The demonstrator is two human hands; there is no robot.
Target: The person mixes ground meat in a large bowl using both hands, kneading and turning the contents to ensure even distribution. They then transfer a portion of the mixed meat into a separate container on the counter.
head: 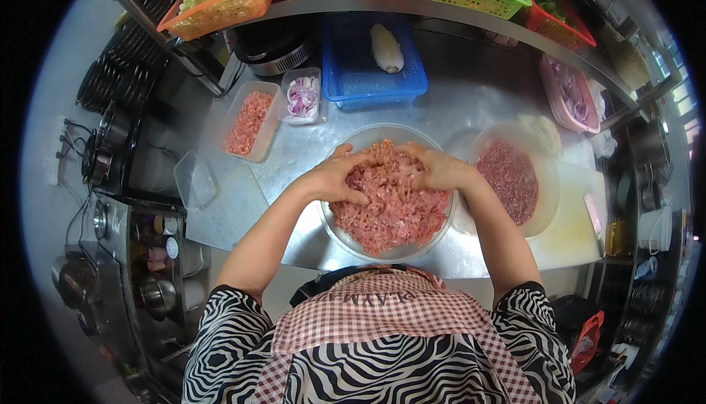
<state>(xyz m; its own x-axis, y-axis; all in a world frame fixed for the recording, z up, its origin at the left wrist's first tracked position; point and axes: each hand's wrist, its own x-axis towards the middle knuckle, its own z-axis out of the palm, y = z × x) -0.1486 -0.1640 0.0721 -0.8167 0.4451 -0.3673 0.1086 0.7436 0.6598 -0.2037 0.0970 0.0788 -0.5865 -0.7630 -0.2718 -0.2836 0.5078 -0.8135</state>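
A wide metal bowl [326, 224] stands on the steel worktable in front of me, heaped with pink minced meat [394, 213]. My left hand [345, 175] grips the meat from the left, its thumb and fingers spread around a clump. On the opposite side my right hand [433, 166] digs into the far right part of the heap; its fingertips are partly buried. Right of the bowl sits a translucent round tub [546, 205] of darker red minced meat [507, 183], behind my right forearm.
A plastic box of minced meat [251, 122], a small box of sliced onion [303, 97] and a blue basket [375, 97] with a pale vegetable [387, 49] stand behind the bowl. A pink-handled knife [593, 213] lies on the cutting board [568, 244]. Above runs a steel shelf [353, 5] with baskets.
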